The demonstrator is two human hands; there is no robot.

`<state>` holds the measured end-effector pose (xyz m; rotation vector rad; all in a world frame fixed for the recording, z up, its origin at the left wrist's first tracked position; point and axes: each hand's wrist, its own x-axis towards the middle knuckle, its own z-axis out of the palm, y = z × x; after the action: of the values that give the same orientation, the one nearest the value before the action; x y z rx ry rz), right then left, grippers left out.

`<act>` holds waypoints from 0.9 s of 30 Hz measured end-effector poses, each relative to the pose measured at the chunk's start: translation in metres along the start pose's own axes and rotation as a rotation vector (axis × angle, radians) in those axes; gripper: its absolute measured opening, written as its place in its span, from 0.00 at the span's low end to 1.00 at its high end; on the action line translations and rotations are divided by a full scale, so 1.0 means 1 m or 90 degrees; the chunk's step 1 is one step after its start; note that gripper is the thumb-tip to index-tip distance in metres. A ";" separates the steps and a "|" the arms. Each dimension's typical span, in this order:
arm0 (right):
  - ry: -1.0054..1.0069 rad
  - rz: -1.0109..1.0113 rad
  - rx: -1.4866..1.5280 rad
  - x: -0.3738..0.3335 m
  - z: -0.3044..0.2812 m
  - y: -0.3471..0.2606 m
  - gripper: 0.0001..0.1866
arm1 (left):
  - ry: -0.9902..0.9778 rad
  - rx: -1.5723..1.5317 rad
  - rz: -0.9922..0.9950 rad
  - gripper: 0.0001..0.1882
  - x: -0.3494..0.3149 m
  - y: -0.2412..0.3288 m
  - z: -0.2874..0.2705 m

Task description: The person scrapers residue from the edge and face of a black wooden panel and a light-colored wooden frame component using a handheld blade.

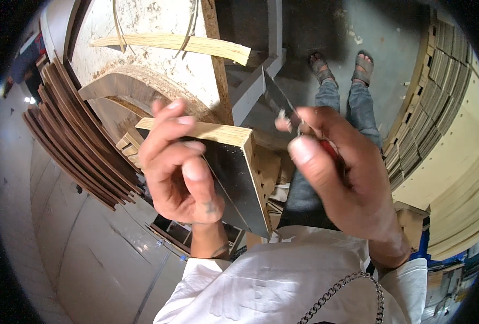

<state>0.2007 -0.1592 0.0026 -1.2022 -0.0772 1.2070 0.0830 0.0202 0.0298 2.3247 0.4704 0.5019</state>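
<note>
My right hand [353, 167] is closed around a knife [330, 149] with a red handle. Its narrow metal blade points up and to the left, past the corner of a panel. That panel [231, 181] has a black face and light wood-grain edging [220, 132] along its far end; its near end is by my shirt. Over the panel's left side is my left hand [177, 167], with loosely curved fingers spread apart and slightly blurred. I see nothing held in them. The left hand hides part of the edging and black face.
Beyond the hands, a dusty white board [158, 21] bears a curved wood-grain strip [196, 46] and a curved brown piece [137, 81]. Brown curved strips [77, 135] are stacked at left. At right are stacked grey sheets [431, 97] and pale boards [466, 216]. A grey metal frame [258, 86] stands ahead.
</note>
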 end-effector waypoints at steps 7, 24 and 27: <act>-0.015 -0.128 -0.159 0.009 0.018 -0.004 0.14 | 0.054 0.260 -0.201 0.22 -0.017 -0.002 -0.007; -0.119 -0.354 -0.510 -0.020 0.045 -0.017 0.23 | 0.076 0.341 -0.190 0.17 -0.015 -0.006 0.000; 0.038 -0.233 -0.466 0.003 0.036 -0.015 0.21 | 0.068 0.332 -0.204 0.17 -0.016 -0.005 -0.002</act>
<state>0.1897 -0.1311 0.0275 -1.7582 -0.7128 0.8277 0.0672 0.0169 0.0244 2.6411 1.1149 0.3778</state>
